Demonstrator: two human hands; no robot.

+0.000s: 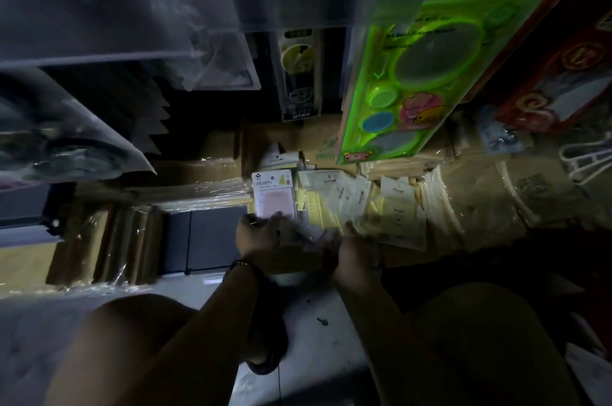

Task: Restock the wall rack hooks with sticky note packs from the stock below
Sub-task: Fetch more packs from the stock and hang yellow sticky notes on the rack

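Observation:
In dim light, a pink sticky note pack (273, 195) with a white header card stands upright at the left end of the stock. My left hand (261, 236) grips its lower edge, fingers curled over it. More packs (357, 203), yellow and white in clear sleeves, lie fanned in a cardboard box to the right. My right hand (351, 256) reaches into these packs; its fingers are hidden among them, so its hold is unclear.
A green toy box (414, 74) hangs overhead at the right, with red boxes (563, 81) beyond it. Clear plastic bags (99, 24) hang at upper left. Wrapped cardboard bundles (109, 240) line the floor at left. My knees fill the bottom.

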